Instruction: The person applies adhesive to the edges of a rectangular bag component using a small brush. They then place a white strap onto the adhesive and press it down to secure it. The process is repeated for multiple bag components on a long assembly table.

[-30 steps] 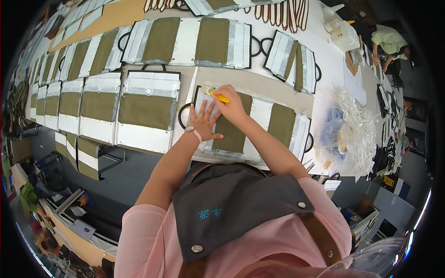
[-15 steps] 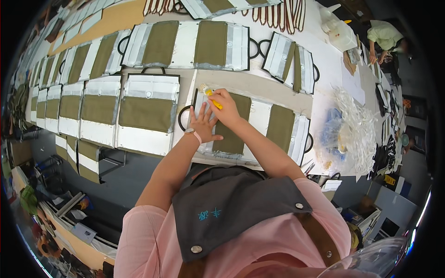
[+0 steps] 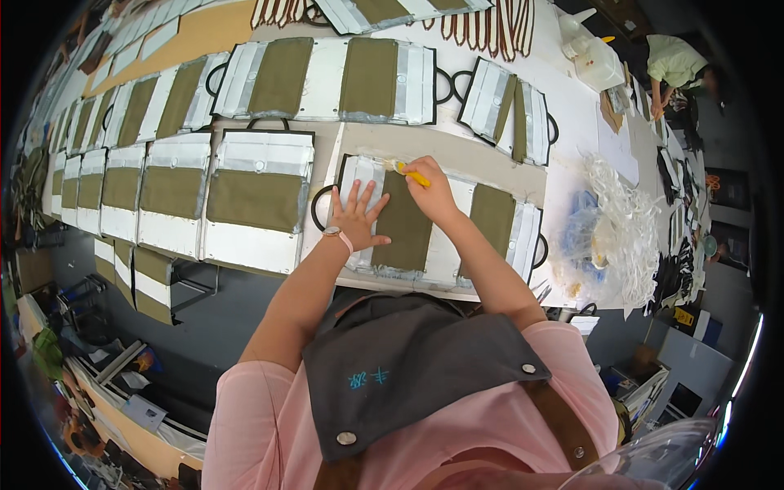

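An olive and white fabric panel (image 3: 490,216) with black loop handles lies flat on the table (image 3: 572,175) in front of me. My left hand (image 3: 359,219) presses flat on its left part, fingers spread. My right hand (image 3: 434,192) grips a small brush with a yellow handle (image 3: 411,173), its bristles touching the panel's white upper left strip. A pale watch strap circles my left wrist.
Several similar olive and white panels (image 3: 257,196) cover the table to the left and behind. A heap of clear plastic bags (image 3: 616,229) lies at the right. A white container (image 3: 600,61) stands far right. Another person in a green top (image 3: 674,61) works at the far end.
My right hand with the brush has shifted slightly along the panel's upper white strip. My left hand stays pressed on the panel.
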`<state>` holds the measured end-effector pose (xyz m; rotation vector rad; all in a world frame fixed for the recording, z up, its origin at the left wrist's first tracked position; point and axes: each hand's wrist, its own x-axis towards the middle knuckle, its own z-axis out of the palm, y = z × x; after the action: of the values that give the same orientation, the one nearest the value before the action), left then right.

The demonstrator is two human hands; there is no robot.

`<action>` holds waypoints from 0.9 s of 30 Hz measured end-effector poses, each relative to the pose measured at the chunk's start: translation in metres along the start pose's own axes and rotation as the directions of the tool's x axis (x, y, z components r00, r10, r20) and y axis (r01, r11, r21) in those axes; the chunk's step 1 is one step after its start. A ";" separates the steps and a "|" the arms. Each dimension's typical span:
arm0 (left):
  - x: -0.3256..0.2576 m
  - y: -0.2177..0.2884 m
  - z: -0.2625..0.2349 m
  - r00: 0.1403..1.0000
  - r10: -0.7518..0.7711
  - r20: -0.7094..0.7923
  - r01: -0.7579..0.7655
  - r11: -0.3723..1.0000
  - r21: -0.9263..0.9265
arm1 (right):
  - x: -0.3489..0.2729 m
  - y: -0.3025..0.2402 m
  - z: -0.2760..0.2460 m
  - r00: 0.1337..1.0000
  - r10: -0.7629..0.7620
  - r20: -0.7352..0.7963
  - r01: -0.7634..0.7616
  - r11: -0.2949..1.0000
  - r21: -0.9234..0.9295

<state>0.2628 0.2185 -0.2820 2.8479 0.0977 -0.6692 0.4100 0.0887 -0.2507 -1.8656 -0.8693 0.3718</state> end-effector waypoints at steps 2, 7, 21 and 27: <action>0.000 0.001 0.000 1.000 -0.007 0.007 0.007 1.000 0.011 | 0.008 -0.009 0.002 0.998 -0.038 0.050 0.035 0.998 0.053; -0.001 0.004 -0.005 0.999 -0.019 0.027 0.018 1.000 0.011 | 0.012 0.003 0.018 0.983 -0.054 0.178 0.053 0.999 0.009; -0.001 0.008 -0.011 0.996 -0.045 0.070 0.043 0.999 0.025 | -0.003 0.010 -0.008 0.998 -0.020 0.054 0.015 0.995 0.096; 0.000 0.009 -0.013 0.994 -0.061 0.091 0.057 0.997 0.046 | -0.029 0.029 -0.061 0.991 0.106 0.075 -0.106 0.994 -0.013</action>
<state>0.2694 0.2127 -0.2689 2.8601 0.1553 -0.8234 0.4383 0.0209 -0.2526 -1.9209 -0.8254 0.5082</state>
